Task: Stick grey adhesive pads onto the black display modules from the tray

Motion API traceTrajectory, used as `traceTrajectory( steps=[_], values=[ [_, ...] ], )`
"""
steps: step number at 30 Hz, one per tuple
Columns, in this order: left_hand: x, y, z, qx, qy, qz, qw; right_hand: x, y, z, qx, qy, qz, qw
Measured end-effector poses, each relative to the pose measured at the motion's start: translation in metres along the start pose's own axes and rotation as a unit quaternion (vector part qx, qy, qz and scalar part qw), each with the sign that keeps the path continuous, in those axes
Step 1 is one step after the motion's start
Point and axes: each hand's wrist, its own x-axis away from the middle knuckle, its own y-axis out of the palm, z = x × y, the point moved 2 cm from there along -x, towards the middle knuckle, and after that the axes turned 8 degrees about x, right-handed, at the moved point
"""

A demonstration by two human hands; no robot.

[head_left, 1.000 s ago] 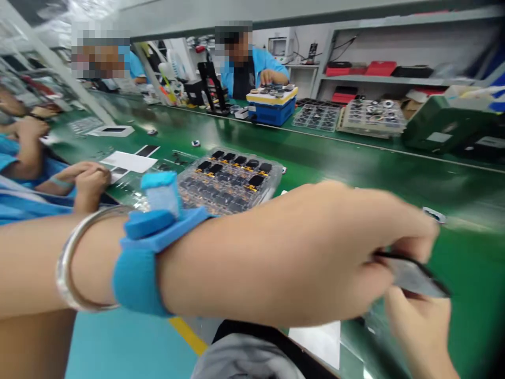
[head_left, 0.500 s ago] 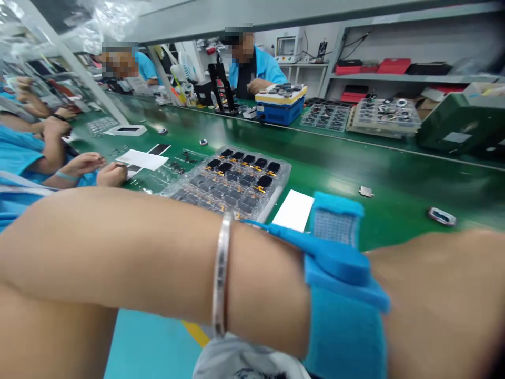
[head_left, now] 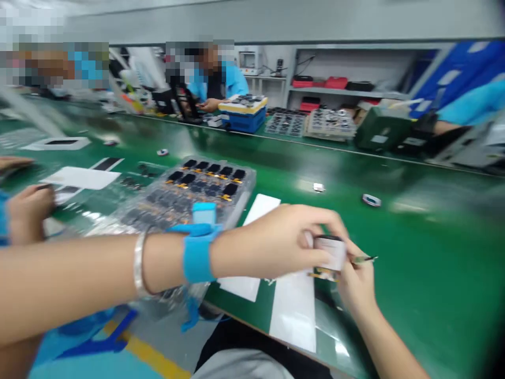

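Note:
My left hand (head_left: 286,239), with a blue wrist strap (head_left: 198,258), is closed on a small screen panel (head_left: 334,253). The panel has a whitish face, a black top edge and an orange ribbon cable below. Against the panel's right side, my right hand (head_left: 358,279) is closed around a thin pointed tool (head_left: 367,258), its dark tip sticking out to the right. Motion blur hides the exact finger contact. White paper strips (head_left: 294,310) lie on the green table below the hands. A clear tray (head_left: 249,197) of black screens with orange cables stands to the left.
A silver-coloured small part (head_left: 318,187) and an oval watch-like case (head_left: 371,200) lie beyond my hands. At left a co-worker's hand (head_left: 31,210) is by a white sheet (head_left: 84,178). A blue box (head_left: 244,120) and a green bin (head_left: 381,129) stand across the table.
My left forearm has moved away from the camera, bringing the hand and the screen panel into clear view. My right hand now shows beside it. The view has turned to the right.

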Motion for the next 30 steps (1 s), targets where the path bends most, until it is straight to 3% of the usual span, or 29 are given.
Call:
traceTrajectory(
  steps=[4, 7, 10, 14, 18, 22, 30],
  values=[
    [-0.006, -0.008, -0.067, 0.195, -0.074, 0.054, 0.977, -0.005, -0.006, -0.022, 0.004, 0.016, -0.018, 1.000],
    [-0.007, -0.005, -0.094, 0.289, -0.104, 0.060, 0.950, -0.010, 0.003, -0.040, 0.025, 0.070, -0.083, 0.994],
    [-0.006, -0.002, -0.099, 0.304, -0.115, 0.058, 0.944, -0.013, 0.016, -0.045, 0.019, 0.120, -0.096, 0.988],
    [-0.005, -0.003, -0.103, 0.294, -0.107, 0.032, 0.949, -0.010, 0.029, -0.037, -0.017, 0.129, -0.035, 0.991],
    [-0.002, -0.001, -0.112, 0.268, -0.140, -0.036, 0.952, 0.001, 0.031, -0.031, 0.066, 0.031, 0.014, 0.997],
    [-0.002, -0.003, -0.109, 0.198, -0.126, -0.046, 0.971, 0.007, 0.028, -0.033, 0.155, -0.094, 0.039, 0.983],
    [-0.004, -0.005, -0.112, 0.116, -0.133, -0.029, 0.984, 0.007, 0.031, -0.031, 0.189, -0.125, 0.034, 0.973]
  ],
)
